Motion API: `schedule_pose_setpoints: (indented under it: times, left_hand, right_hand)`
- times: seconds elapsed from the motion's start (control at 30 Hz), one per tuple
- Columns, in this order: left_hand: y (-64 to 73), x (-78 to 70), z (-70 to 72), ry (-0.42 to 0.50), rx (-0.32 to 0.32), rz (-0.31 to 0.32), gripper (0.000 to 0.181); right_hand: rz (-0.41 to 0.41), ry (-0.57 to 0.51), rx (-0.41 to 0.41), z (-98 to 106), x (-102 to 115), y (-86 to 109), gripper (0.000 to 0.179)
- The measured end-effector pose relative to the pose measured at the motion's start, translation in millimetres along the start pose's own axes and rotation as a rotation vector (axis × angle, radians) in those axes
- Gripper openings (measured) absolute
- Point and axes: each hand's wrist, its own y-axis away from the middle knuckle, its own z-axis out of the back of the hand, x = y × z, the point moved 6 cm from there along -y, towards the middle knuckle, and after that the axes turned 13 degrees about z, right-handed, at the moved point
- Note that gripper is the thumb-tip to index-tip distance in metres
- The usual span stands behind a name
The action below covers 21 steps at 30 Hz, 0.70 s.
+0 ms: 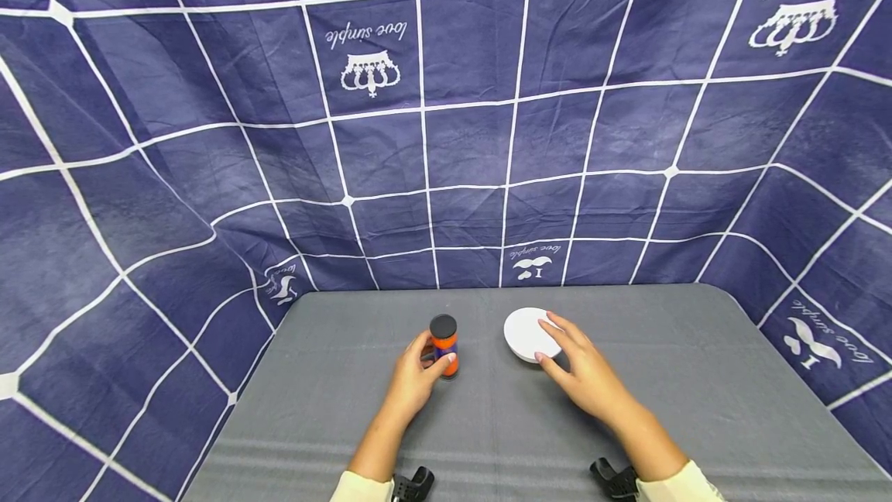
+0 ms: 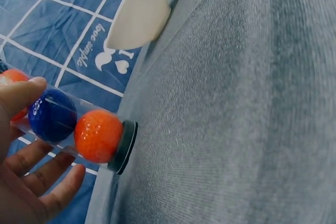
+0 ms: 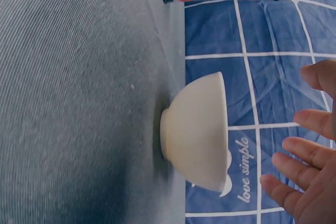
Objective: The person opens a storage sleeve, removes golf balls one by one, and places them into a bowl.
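At the left hand (image 1: 411, 379), a clear tube (image 1: 446, 345) of orange and blue balls (image 2: 98, 136), upright on the grey table (image 1: 334, 401), with a black lid (image 1: 443, 326) on top. Thumb laid across one side, fingers stretched along the other, spread rather than wrapped; too foreshortened in the left wrist view to tell a real pinch from mere closeness.

To the right, near the tube but apart from it, a white bowl (image 1: 527, 333), standing mouth up. Near its right side, the right hand (image 1: 581, 374), fingers loose and parted, grasping nothing, with a gap to the rim in the right wrist view.

Likeliest trouble: the tube. Tall and narrow in the foot, so liable to topple under a one-sided push, as from a thumb landing ahead of the fingers. Smooth-walled by the look, hence prone to sliding down through a slack pinch if raised. Once over, free to roll, perhaps into the bowl.

A lesser worry: the bowl. Flared above a small foot, so apt to tip or skid if pressed on one edge of the rim alone. Best guarded against by even contact from both sides before any load.
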Motion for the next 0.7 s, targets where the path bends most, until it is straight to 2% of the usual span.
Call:
schedule_pose_setpoints:
  times: [0.23,0.47,0.7]
  left_hand:
    - [4.1,-5.2,-2.5,-0.001,0.005,-0.026,0.048]
    - [11.5,-13.2,-8.6,0.008,0.052,-0.045,0.051]
    - [21.0,-24.1,-15.3,-0.052,0.077,-0.099,0.049]
  right_hand:
    - [0.02,-0.042,0.004,-2,11,-4.3,0.052]
    - [0.059,-0.035,0.011,-3,25,-8.6,0.049]
    - [0.115,-0.05,0.001,-6,37,-12.8,0.046]
